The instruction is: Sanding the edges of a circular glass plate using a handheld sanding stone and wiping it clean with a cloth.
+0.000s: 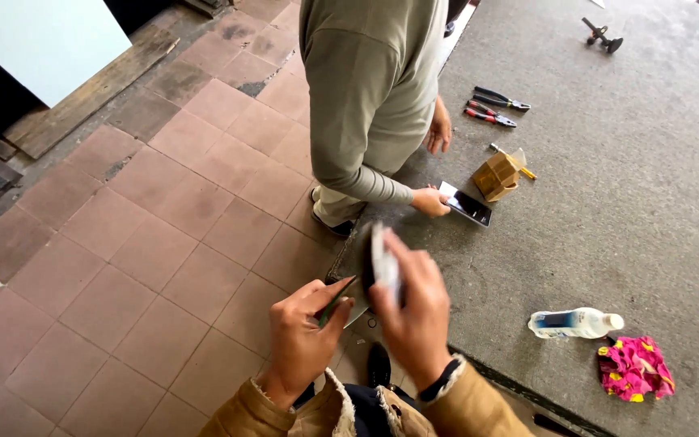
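while the left hand (301, 336) pinches a small dark piece (340, 298), the right hand (416, 311) grips a pale flat tool (382, 260), best worked steadily against it.

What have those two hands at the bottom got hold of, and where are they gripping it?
The right hand grips a blurred, pale flat object by its lower end. The left hand pinches a thin dark strip between its fingers. What either thing is cannot be told.

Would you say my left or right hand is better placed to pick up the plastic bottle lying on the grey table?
Right, probably. The right hand is over the grey table edge on the plastic bottle side, though it grips a flat object. The left hand is farther away, above the tiled floor.
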